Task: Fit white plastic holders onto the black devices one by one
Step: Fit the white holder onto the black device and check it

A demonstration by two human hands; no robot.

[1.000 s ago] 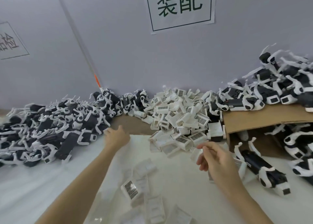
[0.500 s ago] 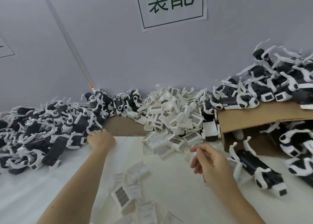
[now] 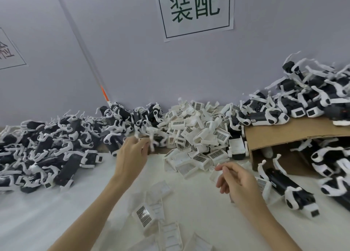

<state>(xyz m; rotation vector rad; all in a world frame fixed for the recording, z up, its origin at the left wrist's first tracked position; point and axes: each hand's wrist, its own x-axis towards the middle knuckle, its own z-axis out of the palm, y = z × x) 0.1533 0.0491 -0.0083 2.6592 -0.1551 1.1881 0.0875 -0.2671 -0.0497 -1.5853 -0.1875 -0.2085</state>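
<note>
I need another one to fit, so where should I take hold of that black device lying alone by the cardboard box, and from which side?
Probably grip the black device across the bare black middle of its long body, coming from above. It lies flat, apart from the piles, with white arms sticking up at its far end and white fittings at the near end. The right hand is nearest but pinches a clear holder.

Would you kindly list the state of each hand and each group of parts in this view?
left hand: stretched to the left pile, fingers curled round something white, blurred
right hand: pinches a small clear piece
left pile of black devices: heaped
white holders: loose heap by the wall
cardboard box: on its side, open, devices inside and on top
single black device: lying flat, white parts fitted
</note>
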